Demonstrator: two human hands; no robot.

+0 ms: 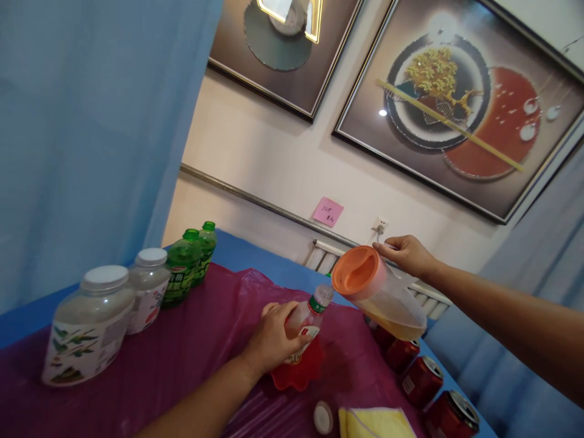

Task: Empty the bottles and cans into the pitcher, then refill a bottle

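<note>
My left hand (279, 334) is wrapped round a clear plastic bottle (305, 323) with a green and white label. The bottle stands over a red scalloped dish (296, 372), and its mouth faces up. In my right hand (408, 254) is the handle of a clear pitcher (387, 301) with an orange lid. The pitcher is tilted to the left, its lid close to the bottle's mouth. Yellowish liquid lies along the pitcher's lower side. I cannot make out a stream between the two. A white round cap (323, 418) lies on the purple sheet in front of the dish.
Two white-lidded jars (89, 328) and green bottles (182, 267) stand at the left. Several red cans (422, 380) line the right edge. A folded yellow cloth (376, 424) lies at the front. Purple plastic sheeting (191, 359) covers the blue table. Blue curtains (91, 121) hang at both sides.
</note>
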